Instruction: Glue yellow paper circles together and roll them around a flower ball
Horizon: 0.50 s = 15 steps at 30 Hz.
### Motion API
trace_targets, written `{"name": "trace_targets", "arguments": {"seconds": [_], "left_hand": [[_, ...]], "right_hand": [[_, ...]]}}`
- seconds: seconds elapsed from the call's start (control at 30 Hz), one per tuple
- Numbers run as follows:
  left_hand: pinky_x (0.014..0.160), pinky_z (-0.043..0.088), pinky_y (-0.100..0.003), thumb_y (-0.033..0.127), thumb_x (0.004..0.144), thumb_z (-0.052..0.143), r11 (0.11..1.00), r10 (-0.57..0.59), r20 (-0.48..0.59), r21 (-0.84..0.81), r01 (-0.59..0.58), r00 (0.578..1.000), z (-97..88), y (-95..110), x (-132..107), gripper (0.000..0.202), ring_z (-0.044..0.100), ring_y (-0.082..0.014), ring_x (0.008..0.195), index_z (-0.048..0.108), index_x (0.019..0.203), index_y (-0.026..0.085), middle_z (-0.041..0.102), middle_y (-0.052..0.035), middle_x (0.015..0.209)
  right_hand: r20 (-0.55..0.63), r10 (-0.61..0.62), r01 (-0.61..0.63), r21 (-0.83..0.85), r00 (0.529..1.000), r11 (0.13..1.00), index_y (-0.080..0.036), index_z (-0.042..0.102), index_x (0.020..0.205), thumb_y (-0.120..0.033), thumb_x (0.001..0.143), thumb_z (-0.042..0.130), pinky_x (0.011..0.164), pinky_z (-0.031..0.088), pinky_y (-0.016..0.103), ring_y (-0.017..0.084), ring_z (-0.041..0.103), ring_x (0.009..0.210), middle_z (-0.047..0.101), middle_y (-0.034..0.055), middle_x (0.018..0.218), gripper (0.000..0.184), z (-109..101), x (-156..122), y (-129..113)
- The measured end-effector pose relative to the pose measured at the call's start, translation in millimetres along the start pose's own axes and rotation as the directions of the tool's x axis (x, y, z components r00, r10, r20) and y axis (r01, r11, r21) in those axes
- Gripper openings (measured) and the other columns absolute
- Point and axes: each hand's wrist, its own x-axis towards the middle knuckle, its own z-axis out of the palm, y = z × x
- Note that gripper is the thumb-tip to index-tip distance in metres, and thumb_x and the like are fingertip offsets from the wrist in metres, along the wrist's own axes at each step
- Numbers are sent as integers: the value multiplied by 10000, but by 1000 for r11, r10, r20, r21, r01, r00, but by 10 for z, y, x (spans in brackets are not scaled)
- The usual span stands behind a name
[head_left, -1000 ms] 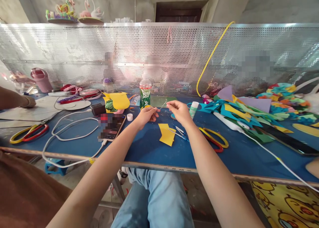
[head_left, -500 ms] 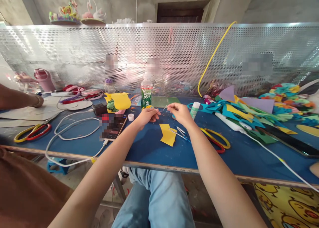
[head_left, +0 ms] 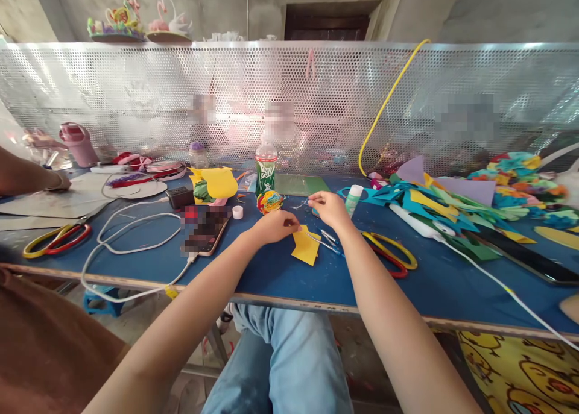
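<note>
My left hand [head_left: 275,226] is closed in a pinch, its fingertips at the upper left edge of a yellow paper piece [head_left: 306,248]. Whether it grips the paper I cannot make out. Higher on the right, my right hand [head_left: 330,209] has its fingers pinched together over the table; anything in them is too small to name. Thin, pale strands [head_left: 300,205] lie near its fingertips. Behind my left hand sits a multicoloured ball of curled strips [head_left: 270,202]. Tweezers with a blue end [head_left: 326,245] rest across the yellow paper, below my right hand.
A green-labelled bottle [head_left: 266,168], a glue stick [head_left: 353,200] and a white cap [head_left: 237,213] stand nearby. Scissors [head_left: 395,252] lie to the right, a phone [head_left: 208,232] with its cable to the left. Coloured paper [head_left: 434,200] is heaped right. Another person's hand [head_left: 61,181] is far left.
My left hand has moved down and right to the yellow paper, uncovering the multicoloured ball. A thin strand between my hands is no longer held up. My right hand has shifted slightly.
</note>
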Motion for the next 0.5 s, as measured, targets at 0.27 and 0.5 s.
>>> {"name": "trace_targets", "arguments": {"seconds": [0.27,0.5], "left_hand": [[852,404,-327,506,553,724,946,13,183,315,-72,983,5,-21,-45,659,546,-277,998,603,1080,130,599,-133,1109],[891,399,-328,326,685,665,923,-40,232,381,-53,972,-16,-31,-28,498,547,-268,1044,575,1130,124,585,-149,1167]], "right_hand": [[98,61,-37,-230,993,972,-201,668,776,-283,732,593,713,426,312,220,616,822,692,78,853,119,-22,-78,-91],[431,175,0,-377,885,926,-209,634,510,-334,518,750,484,367,268,176,565,514,636,19,553,171,-444,-145,-289]]}}
